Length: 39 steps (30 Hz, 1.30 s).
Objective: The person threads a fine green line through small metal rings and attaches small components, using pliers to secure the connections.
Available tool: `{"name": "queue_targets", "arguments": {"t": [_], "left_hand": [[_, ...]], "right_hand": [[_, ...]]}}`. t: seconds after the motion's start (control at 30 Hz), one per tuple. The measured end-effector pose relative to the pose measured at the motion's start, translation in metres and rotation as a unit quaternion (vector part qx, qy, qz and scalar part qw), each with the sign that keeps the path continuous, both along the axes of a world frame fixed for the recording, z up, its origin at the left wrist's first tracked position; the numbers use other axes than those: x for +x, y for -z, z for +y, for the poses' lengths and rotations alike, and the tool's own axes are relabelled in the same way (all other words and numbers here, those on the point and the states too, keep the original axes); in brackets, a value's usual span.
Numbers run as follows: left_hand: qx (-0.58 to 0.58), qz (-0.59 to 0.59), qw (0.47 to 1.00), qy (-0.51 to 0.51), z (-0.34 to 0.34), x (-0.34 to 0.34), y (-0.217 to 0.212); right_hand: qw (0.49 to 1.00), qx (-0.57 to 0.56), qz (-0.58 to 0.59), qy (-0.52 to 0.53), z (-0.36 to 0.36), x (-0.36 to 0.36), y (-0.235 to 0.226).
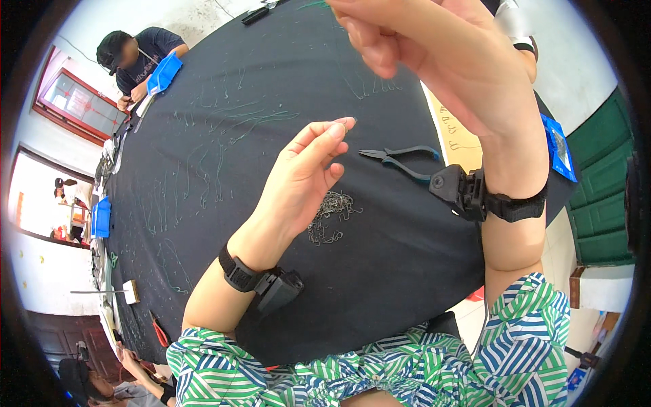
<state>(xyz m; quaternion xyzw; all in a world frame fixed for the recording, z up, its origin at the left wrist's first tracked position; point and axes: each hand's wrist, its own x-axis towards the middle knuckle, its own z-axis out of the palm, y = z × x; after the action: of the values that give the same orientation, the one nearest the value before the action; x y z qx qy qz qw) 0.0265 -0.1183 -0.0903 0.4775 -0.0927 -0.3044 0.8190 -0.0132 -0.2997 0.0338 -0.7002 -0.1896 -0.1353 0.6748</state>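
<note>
My left hand [305, 173] is over the middle of the black cloth, thumb and forefinger pinched together. Whatever lies at those fingertips is too small to make out. Raised close to the camera at the upper right, my right hand [434, 64] has its fingers curled in, and its foremost fingertips run up to the picture's top edge. What it holds, if anything, does not show. Below my left hand lies a heap of small bent wire hooks [333, 216]. Pliers with blue handles [400, 159] rest, jaws spread, between the left hand and my right wrist.
Thin green lines [220, 169] are spread over the black cloth [380, 298]. To the right are a yellow board [451, 129] and a blue packet [558, 149]. Blue trays [165, 73] and red-handled pliers [159, 331] sit along the left edge, where other people [146, 57] sit.
</note>
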Motion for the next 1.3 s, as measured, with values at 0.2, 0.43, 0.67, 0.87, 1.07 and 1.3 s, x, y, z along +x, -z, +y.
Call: {"name": "queue_targets", "arguments": {"t": [0.2,0.43,0.67,0.87,1.07,1.3], "left_hand": [[0.017,-0.004,1.0,0.021,-0.005,-0.011,-0.003],[-0.006,-0.033,0.998,0.044,0.01,-0.012,-0.001],[-0.002,-0.051,0.999,0.019,0.011,-0.015,-0.004],[0.023,-0.063,0.998,0.009,0.01,-0.014,-0.004],[0.035,-0.055,0.997,0.047,0.009,-0.016,-0.007],[0.032,-0.126,0.992,-0.007,0.031,-0.011,-0.008]], "right_hand": [[0.999,-0.029,0.01,0.018,0.002,-0.003,-0.005],[0.998,-0.046,0.028,0.028,0.003,-0.006,-0.011],[0.999,-0.039,-0.008,-0.009,0.007,-0.009,-0.007],[0.999,-0.015,0.034,-0.034,0.008,-0.002,-0.003],[0.998,-0.011,-0.024,-0.061,0.001,0.009,0.009],[0.997,-0.039,-0.007,0.063,0.0,-0.003,-0.003]]}}
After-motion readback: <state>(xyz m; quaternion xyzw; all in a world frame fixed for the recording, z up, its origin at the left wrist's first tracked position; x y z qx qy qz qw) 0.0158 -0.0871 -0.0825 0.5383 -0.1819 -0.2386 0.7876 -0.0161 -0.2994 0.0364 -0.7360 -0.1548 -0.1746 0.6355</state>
